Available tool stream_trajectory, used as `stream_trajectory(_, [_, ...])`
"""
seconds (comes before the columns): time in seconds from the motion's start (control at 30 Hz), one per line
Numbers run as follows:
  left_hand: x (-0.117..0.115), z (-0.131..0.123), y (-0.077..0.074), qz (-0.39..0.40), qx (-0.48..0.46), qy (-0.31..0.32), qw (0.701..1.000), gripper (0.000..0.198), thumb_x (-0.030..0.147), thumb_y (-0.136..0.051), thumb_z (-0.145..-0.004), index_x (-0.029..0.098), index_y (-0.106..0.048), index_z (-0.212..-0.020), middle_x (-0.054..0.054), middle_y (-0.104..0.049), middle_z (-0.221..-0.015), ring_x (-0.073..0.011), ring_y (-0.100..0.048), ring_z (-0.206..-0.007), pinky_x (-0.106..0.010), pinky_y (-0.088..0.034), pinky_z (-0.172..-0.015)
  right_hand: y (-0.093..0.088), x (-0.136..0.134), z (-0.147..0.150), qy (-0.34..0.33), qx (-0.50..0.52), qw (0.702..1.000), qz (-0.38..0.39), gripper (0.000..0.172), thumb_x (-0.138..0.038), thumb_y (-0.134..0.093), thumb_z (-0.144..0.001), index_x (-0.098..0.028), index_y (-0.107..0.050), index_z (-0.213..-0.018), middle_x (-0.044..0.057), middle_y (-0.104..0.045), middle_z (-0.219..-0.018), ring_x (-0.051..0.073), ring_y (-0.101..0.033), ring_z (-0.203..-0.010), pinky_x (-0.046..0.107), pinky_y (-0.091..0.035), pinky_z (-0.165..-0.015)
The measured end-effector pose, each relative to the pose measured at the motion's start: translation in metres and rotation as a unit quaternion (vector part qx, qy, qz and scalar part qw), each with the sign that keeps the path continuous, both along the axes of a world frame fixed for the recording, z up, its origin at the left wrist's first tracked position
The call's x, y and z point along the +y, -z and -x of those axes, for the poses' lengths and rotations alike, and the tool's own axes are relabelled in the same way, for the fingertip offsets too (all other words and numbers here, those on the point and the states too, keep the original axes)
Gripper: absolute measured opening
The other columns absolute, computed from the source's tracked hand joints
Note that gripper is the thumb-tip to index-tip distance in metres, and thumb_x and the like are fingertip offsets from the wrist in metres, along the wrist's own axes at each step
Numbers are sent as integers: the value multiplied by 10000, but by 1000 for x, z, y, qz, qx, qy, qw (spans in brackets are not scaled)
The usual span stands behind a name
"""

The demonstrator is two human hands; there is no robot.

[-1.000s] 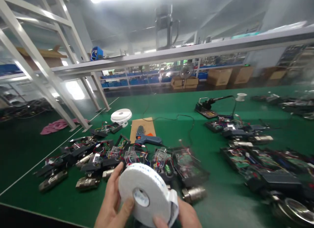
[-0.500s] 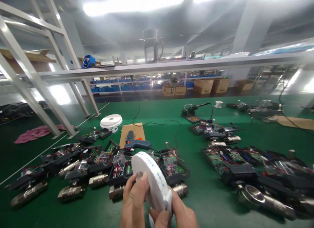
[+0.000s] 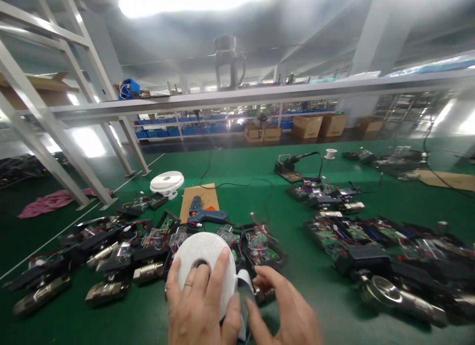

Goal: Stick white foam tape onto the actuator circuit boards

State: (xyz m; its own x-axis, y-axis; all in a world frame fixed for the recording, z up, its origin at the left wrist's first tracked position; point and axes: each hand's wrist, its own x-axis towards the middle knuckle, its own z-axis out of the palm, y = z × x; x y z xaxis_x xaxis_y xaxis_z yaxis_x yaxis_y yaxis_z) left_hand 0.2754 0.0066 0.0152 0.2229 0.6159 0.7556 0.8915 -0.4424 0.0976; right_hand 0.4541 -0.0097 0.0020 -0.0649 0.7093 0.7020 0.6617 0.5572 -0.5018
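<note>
A roll of white tape [image 3: 187,247] is in my left hand [image 3: 198,305]; my fingers lie spread over its flat side and at its centre hole, one wearing a ring. On its right side a loose strip of the tape [image 3: 244,277] stands away from the roll. Close beside that strip is my right hand [image 3: 287,308], its thumb and bent index finger apart, the thumb near the strip's lower part. Whether the thumb touches the strip I cannot tell. Behind the roll lie opened black housings [image 3: 261,243] with circuit boards, wires and metal valve bodies.
A blue glue gun [image 3: 208,215] rests on a brown board [image 3: 185,199]. White reels [image 3: 166,180] are at the back left. A soldering iron stand [image 3: 287,172] is further back. More housings with metal fittings [image 3: 386,290] cover the right side of the green bench.
The roll has turned from edge-on to flat side facing me. My left fingers now spread over it. My right hand has moved off the roll's edge to the right, and its fingers have opened.
</note>
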Motion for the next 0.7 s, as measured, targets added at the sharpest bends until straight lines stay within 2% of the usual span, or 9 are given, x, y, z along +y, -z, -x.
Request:
stream_trajectory(0.13, [1, 4, -3, -23, 28, -3, 999, 502, 373, -498, -952, 215, -531, -1427, -77, -699, -952, -240, -666, -887, -580, -208, -1192, -8, 5, -6, 11, -84, 995, -55, 158, -165, -584, -951, -199, -609, -1103, 48, -729, -866, 218, -715, -739, 314, -572, -675])
stream_trajectory(0.23, [0, 6, -3, -10, 14, 7, 1000, 474, 354, -518, -954, 239, -552, -1413, -47, -705, -901, -220, -672, -862, -560, -197, -1201, -16, 4, -12, -13, -94, 992, -83, 105, -141, -561, -970, -201, -642, -998, 36, -727, -809, 205, -703, -712, 309, -541, -684])
stream_trajectory(0.3, [-1, 8, -2, -2, 9, 22, 1000, 461, 338, -511, -958, 249, -559, -1407, -35, -714, -884, -215, -683, -861, -557, -196, -1201, -22, 1, -17, -55, -64, 996, -42, 135, -165, -541, -983, -203, -661, -936, 24, -715, -776, 183, -686, -684, 278, -520, -650])
stream_trajectory(0.37, [-2, 7, 0, -5, 11, 41, 999, 455, 308, -495, -956, 242, -557, -1402, -37, -719, -881, -207, -692, -860, -547, -216, -1192, -27, -3, -22, -108, -10, 991, 78, 212, -229, -524, -1005, -211, -670, -852, 9, -696, -744, 163, -666, -669, 243, -496, -621])
stream_trajectory(0.43, [-3, 5, 2, -9, 9, 62, 998, 454, 293, -488, -952, 244, -550, -1399, -26, -713, -860, -194, -699, -846, -527, -239, -1183, -29, -6, -24, -150, 78, 960, 221, 325, -345, -519, -1023, -208, -666, -767, 9, -685, -712, 162, -650, -670, 232, -480, -619])
stream_trajectory(0.5, [-5, 2, 4, -9, 6, 76, 997, 450, 285, -480, -952, 249, -544, -1396, -13, -705, -830, -185, -702, -827, -511, -255, -1175, -28, -7, -25, -163, 216, 911, 312, 417, -477, -556, -996, -196, -645, -701, 16, -659, -657, 166, -609, -629, 243, -473, -612])
stream_trajectory(0.6, [-7, 2, 2, -8, -1, 82, 997, 445, 240, -472, -949, 223, -536, -1390, -19, -721, -851, -181, -704, -828, -497, -257, -1175, -26, -4, -36, -130, 420, 839, 322, 411, -542, -652, -923, -198, -640, -699, -21, -545, -551, 142, -508, -544, 258, -501, -629])
stream_trajectory(0.63, [-8, 4, 0, -6, -7, 82, 997, 443, 225, -470, -949, 207, -534, -1387, -25, -730, -871, -181, -704, -839, -486, -257, -1180, -25, -5, -47, -105, 461, 827, 306, 379, -535, -681, -906, -205, -650, -722, -35, -504, -534, 140, -495, -542, 267, -519, -658])
stream_trajectory(0.7, [-10, 11, -2, 0, -20, 82, 996, 441, 217, -476, -949, 189, -527, -1386, -37, -747, -920, -196, -702, -890, -473, -252, -1193, -20, -17, -78, -60, 479, 823, 299, 356, -552, -737, -860, -216, -670, -761, -33, -485, -540, 151, -514, -564, 292, -542, -678])
